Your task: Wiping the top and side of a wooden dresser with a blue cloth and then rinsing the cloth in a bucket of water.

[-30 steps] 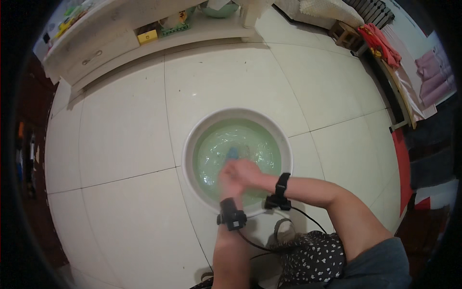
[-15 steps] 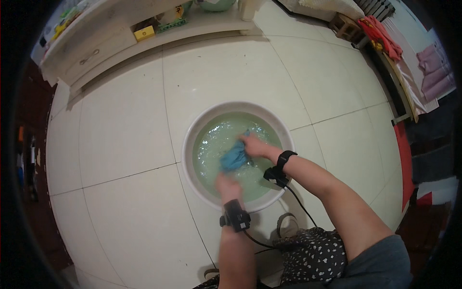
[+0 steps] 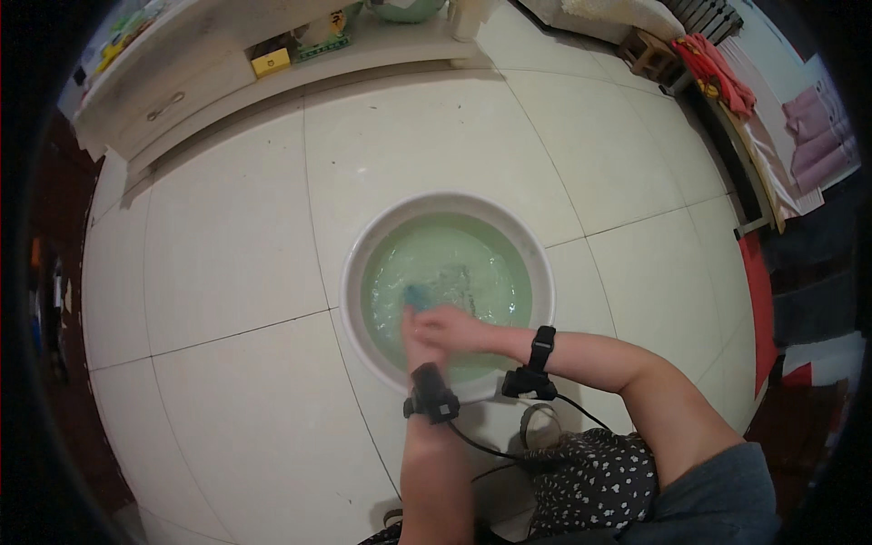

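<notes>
A round white basin (image 3: 354,263) stands on the floor, holding pale greenish water (image 3: 454,241). My left hand (image 3: 418,338) and my right hand (image 3: 451,327) are pressed together over the basin's near left part. Both are closed on a blue cloth (image 3: 418,296), of which only a small bunched piece shows past the fingers; the hands hide the rest. Each wrist carries a strapped black device with a cable, the left device (image 3: 431,395) near the basin's rim and the right device (image 3: 531,381) just outside it.
Light floor tiles (image 3: 236,236) surround the basin. A whitish cabinet (image 3: 209,100) with a drawer runs along the far left. At the far right are a small wooden stool (image 3: 648,54) and a red cloth (image 3: 722,73) on a low bench. My shoe (image 3: 540,425) is close to the basin's near side.
My right hand has moved left and nearer to meet my left hand. The blue cloth, spread between the hands before, is now bunched and mostly covered by them.
</notes>
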The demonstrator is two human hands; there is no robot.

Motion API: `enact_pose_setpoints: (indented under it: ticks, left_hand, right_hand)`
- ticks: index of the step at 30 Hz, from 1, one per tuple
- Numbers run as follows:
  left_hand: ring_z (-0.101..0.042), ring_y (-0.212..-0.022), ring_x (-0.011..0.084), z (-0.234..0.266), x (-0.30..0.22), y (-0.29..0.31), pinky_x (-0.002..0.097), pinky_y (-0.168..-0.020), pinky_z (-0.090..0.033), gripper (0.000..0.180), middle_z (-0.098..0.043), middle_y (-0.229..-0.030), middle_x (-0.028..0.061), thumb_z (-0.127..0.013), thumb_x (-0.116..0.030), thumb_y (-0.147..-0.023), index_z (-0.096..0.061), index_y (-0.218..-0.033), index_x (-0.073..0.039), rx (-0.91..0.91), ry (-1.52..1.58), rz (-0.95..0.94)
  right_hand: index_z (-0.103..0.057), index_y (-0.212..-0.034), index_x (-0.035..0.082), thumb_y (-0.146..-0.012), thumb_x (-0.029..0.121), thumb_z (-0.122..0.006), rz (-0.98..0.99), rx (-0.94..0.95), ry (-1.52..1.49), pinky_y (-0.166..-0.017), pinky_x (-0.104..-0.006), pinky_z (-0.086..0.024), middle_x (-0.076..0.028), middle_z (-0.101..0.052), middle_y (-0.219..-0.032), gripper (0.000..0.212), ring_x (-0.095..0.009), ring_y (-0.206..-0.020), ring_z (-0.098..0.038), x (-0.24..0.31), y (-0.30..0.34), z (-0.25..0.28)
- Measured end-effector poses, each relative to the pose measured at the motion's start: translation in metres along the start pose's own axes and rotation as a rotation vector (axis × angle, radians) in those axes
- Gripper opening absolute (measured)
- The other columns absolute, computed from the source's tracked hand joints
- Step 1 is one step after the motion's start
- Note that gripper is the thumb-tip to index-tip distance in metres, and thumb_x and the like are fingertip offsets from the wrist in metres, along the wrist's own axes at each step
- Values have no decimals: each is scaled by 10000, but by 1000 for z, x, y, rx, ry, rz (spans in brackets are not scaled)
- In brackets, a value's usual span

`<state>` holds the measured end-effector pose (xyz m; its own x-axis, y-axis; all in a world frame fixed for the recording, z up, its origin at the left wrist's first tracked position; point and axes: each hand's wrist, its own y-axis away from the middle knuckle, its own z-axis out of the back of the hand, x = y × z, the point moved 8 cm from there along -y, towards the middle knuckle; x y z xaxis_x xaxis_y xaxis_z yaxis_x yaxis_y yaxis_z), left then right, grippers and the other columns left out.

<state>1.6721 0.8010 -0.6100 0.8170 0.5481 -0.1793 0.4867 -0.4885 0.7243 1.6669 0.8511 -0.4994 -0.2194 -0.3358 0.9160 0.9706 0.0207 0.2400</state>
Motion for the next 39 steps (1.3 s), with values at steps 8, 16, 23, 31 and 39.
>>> enact_pose_setpoints:
  ticks: [8,16,23,31,39]
  left_hand:
    - [-538,-948,225,-41,41,2,397,-880,-419,188,-569,-978,88,-380,-174,-904,-527,-939,-63,107,209,77]
    - [-533,-989,232,-25,8,-1,395,-927,-390,237,-578,-1025,89,-356,-191,-923,-537,-991,-55,736,255,-26]
    - [-386,-1202,259,-41,8,13,561,-1026,-140,392,-436,-1284,82,-307,-303,-935,-384,-1238,-67,137,-32,-15]
    - [-249,-1272,338,-2,1,23,727,-888,-69,512,-218,-1417,10,-338,-431,-888,-229,-1347,-230,-215,-211,-18]
    - [-265,-1256,336,-22,7,23,681,-904,-178,559,-267,-1379,67,-389,-491,-867,-267,-1344,-226,-70,-200,111]
  right_hand:
    - [-604,-755,96,-842,248,-445,-163,-185,683,-610,-454,-449,-153,-603,-773,237,-342,-692,-580,-30,-25,67]
    - [-602,-764,86,-800,242,-463,-108,-155,488,-635,-449,-440,-172,-587,-751,212,-348,-716,-567,-3,-4,17]
    - [-626,-734,42,-809,251,-481,-150,-403,503,-646,-444,-460,-186,-603,-735,265,-360,-703,-587,-65,-35,115]
    - [-550,-1066,106,-732,148,-539,-153,199,706,-765,-432,-451,-172,-588,-972,337,-351,-917,-548,-95,-25,42]
    - [-568,-972,57,-807,203,-515,-284,-10,71,-690,-404,-445,-164,-590,-910,227,-274,-806,-575,-70,-17,40]
